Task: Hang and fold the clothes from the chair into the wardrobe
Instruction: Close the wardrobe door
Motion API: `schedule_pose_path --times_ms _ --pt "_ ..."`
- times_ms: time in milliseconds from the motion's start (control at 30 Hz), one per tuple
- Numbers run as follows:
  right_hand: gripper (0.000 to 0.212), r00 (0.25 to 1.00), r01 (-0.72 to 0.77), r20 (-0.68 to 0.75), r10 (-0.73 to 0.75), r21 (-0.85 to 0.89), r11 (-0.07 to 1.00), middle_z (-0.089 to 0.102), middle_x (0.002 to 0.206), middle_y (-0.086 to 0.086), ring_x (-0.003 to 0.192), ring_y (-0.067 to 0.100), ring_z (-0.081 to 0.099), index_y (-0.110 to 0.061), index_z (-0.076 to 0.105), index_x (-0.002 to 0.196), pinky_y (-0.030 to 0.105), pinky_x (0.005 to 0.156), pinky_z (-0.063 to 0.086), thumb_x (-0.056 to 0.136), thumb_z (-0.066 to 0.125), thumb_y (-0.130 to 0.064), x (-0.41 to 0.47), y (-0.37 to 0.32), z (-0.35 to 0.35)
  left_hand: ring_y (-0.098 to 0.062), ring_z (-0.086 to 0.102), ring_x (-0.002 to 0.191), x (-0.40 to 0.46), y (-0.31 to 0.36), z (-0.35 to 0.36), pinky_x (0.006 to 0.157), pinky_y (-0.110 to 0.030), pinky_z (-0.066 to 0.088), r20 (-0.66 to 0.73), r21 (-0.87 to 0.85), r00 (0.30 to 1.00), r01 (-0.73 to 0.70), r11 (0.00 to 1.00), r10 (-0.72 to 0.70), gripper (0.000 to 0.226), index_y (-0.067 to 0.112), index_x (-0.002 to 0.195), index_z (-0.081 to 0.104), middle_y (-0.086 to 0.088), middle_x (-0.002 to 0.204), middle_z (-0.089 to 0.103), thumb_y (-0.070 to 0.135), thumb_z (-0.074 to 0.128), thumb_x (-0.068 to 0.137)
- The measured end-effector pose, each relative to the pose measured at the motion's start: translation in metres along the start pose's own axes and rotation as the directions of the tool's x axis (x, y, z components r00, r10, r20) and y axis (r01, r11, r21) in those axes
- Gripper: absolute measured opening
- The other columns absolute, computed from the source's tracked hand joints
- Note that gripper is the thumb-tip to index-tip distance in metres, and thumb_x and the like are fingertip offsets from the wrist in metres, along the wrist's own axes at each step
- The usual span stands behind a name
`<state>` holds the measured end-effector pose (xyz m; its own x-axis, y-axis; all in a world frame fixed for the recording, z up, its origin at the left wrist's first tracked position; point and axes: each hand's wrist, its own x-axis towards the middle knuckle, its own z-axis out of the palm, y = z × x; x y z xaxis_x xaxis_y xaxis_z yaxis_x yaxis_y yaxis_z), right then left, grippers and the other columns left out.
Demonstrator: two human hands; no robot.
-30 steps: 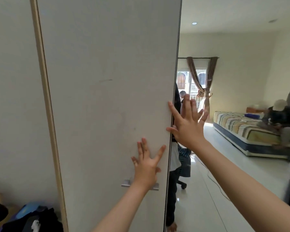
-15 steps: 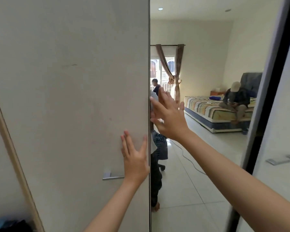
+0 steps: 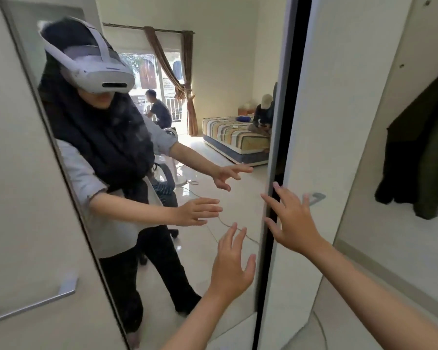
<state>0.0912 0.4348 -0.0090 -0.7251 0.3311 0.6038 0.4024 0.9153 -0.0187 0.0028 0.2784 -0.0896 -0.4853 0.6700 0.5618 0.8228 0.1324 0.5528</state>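
The wardrobe fills the view. Its mirrored panel (image 3: 200, 248) stands in the middle, with a cream door (image 3: 326, 122) to the right of it. My right hand (image 3: 295, 222) lies with spread fingers on that door's left edge, just left of its metal handle (image 3: 317, 198). My left hand (image 3: 232, 263) is spread in front of the mirror; whether it touches the glass I cannot tell. Neither hand holds anything. A dark green garment (image 3: 422, 152) hangs inside the wardrobe at the far right. In the mirror, an office chair with a striped cloth (image 3: 163, 190) shows behind my reflection.
Another cream door with a metal handle (image 3: 31, 303) stands at the left. The mirror reflects a tiled floor, a striped bed (image 3: 234, 137) with a person sitting on it, another seated person by the curtained window, and a cable on the floor.
The view has swung right. Both hands have left the cream door they pressed on; the mirror now faces me and my right hand lies on the right door's edge.
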Motion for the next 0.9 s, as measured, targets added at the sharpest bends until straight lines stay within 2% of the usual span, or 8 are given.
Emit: schedule_pose_path --times_ms 133,267,367,467,567,733,800,900 --pt "0.064 0.996 -0.077 -0.057 0.075 -0.034 0.996 0.016 0.157 0.02 0.142 0.04 0.022 -0.034 0.04 0.143 0.072 0.1 0.023 0.085 0.066 -0.034 0.011 0.07 0.018 -0.004 0.018 0.14 0.042 0.015 0.068 0.113 -0.018 0.019 0.082 -0.142 0.995 0.066 0.988 -0.054 0.064 0.02 0.146 0.024 0.007 0.152 0.023 0.029 0.053 0.09" --pt "0.066 0.992 0.024 -0.123 -0.028 -0.035 0.999 0.004 0.158 0.024 0.143 0.042 0.013 -0.042 0.031 0.146 0.071 0.102 0.019 0.087 0.062 -0.037 0.024 0.109 0.041 -0.001 0.024 0.139 0.076 0.023 0.116 0.115 -0.026 0.025 0.064 -0.246 0.99 0.141 0.959 -0.129 0.059 0.02 0.146 0.025 0.009 0.15 0.029 0.025 0.052 0.093" --pt "0.063 0.983 0.107 -0.149 -0.105 0.002 0.994 0.006 0.157 0.025 0.144 0.041 0.012 -0.042 0.029 0.146 0.069 0.105 0.018 0.09 0.057 -0.041 0.03 0.121 0.055 0.001 0.034 0.134 0.086 0.027 0.135 0.111 -0.026 0.033 0.011 -0.372 0.972 0.223 0.901 -0.236 0.053 0.021 0.142 0.034 0.01 0.145 0.04 0.019 0.054 0.093" --pt "0.061 0.972 0.14 -0.2 -0.123 0.072 0.988 0.01 0.155 0.028 0.144 0.041 0.015 -0.042 0.03 0.144 0.064 0.108 0.015 0.09 0.058 -0.042 0.036 0.126 0.064 -0.008 0.047 0.127 0.085 0.028 0.143 0.105 -0.03 0.041 -0.076 -0.455 0.958 0.215 0.864 -0.278 0.046 0.017 0.137 0.042 0.007 0.136 0.051 0.011 0.053 0.093" --pt "0.058 0.965 0.161 -0.225 -0.132 0.113 0.98 0.013 0.154 0.029 0.143 0.041 0.018 -0.041 0.033 0.142 0.062 0.109 0.015 0.09 0.059 -0.046 0.036 0.128 0.066 -0.008 0.055 0.117 0.088 0.032 0.142 0.097 -0.023 0.046 -0.114 -0.527 0.934 0.232 0.818 -0.339 0.042 0.023 0.129 0.049 0.011 0.125 0.058 0.003 0.052 0.092" --pt "0.057 0.975 0.112 -0.207 -0.077 0.162 0.98 0.017 0.153 0.028 0.144 0.039 0.019 -0.039 0.037 0.139 0.068 0.105 0.018 0.087 0.059 -0.052 0.031 0.123 0.056 -0.006 0.063 0.093 0.093 0.026 0.133 0.081 -0.018 0.049 -0.042 -0.613 0.929 0.268 0.743 -0.369 0.036 0.022 0.109 0.057 0.004 0.103 0.065 -0.006 0.055 0.087" --pt "0.059 0.976 0.071 -0.216 -0.033 0.174 0.982 0.019 0.152 0.027 0.144 0.037 0.019 -0.038 0.036 0.139 0.071 0.103 0.019 0.087 0.059 -0.054 0.025 0.116 0.049 -0.004 0.063 0.082 0.095 0.026 0.129 0.075 -0.015 0.048 0.004 -0.628 0.934 0.279 0.726 -0.356 0.035 0.024 0.102 0.058 0.008 0.096 0.065 -0.007 0.058 0.085" --pt "0.063 0.972 -0.009 -0.229 0.045 0.157 0.988 0.023 0.152 0.027 0.145 0.033 0.019 -0.037 0.032 0.141 0.07 0.102 0.022 0.087 0.06 -0.054 0.018 0.107 0.037 -0.007 0.063 0.08 0.093 0.028 0.126 0.073 -0.015 0.049 0.065 -0.635 0.952 0.27 0.723 -0.298 0.037 0.028 0.097 0.058 0.017 0.087 0.064 -0.005 0.062 0.082"
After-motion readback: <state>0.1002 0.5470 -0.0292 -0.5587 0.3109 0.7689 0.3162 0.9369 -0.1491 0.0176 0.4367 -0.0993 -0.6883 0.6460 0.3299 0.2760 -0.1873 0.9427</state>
